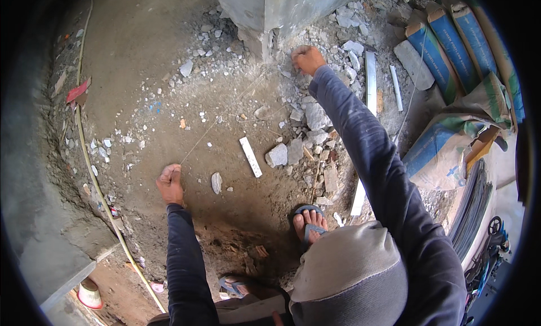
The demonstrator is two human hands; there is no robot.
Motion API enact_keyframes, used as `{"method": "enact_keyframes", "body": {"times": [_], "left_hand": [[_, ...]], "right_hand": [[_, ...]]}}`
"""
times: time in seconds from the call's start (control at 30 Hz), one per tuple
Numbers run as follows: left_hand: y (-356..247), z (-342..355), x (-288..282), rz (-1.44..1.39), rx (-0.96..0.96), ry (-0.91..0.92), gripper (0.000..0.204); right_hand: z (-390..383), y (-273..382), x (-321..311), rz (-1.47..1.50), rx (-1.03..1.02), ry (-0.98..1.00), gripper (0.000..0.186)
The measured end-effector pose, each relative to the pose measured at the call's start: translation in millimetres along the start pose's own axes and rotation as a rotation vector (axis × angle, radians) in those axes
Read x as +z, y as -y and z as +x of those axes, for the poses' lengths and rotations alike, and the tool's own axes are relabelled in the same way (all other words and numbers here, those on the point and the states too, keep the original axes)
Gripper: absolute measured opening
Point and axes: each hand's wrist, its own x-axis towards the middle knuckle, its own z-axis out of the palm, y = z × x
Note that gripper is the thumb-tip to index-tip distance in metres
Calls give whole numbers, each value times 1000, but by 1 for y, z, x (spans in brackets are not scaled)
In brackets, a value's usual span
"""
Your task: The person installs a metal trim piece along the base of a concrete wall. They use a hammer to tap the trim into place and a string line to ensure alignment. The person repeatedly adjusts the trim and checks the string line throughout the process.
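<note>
A thin string (200, 142) slants up across the rubble-strewn ground from my left hand (170, 184), whose fingers are pinched on its lower end. Up and to the right, my right hand (308, 60) is closed beside the broken foot of a grey concrete column (266, 16). The string fades against the pale ground as it runs toward that hand, and the right fingertips are partly hidden. Below the string lies a short white strip (250, 157). Broken concrete chunks (316, 116) lie under my right forearm.
Blue and brown cement bags (445, 49) stand at right, near a long white strip (371, 83). A pale flexible pipe (93, 173) runs down the left side. My sandalled foot (309, 220) shows beside a grey-clothed bent knee (349, 275). A stack of thin sheets (473, 205) lies at lower right.
</note>
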Motion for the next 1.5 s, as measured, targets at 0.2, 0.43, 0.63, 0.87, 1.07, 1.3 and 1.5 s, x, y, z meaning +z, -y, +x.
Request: {"method": "enact_keyframes", "body": {"times": [0.2,0.43,0.63,0.87,1.07,1.3,1.5], "left_hand": [[-6,-4,-1,-28,-141,-12,8],[-15,-4,1,3,-92,14,8],[-15,-4,-1,-26,-119,18,8],[-13,-2,3,-18,-111,15,7],[-9,-1,-1,8,-94,-7,8],[-2,-1,0,-27,-86,-49,7],[8,-5,-2,-168,-59,-72,6]], "right_hand": [[10,-6,19,209,68,16,11],[11,0,22,307,164,-14,14],[10,4,24,316,143,-12,16],[16,-3,26,322,140,-15,15],[18,2,27,293,152,11,18],[-22,16,-13,-307,-134,-168,30],[-124,-17,-121,-992,239,-532,53]]}}
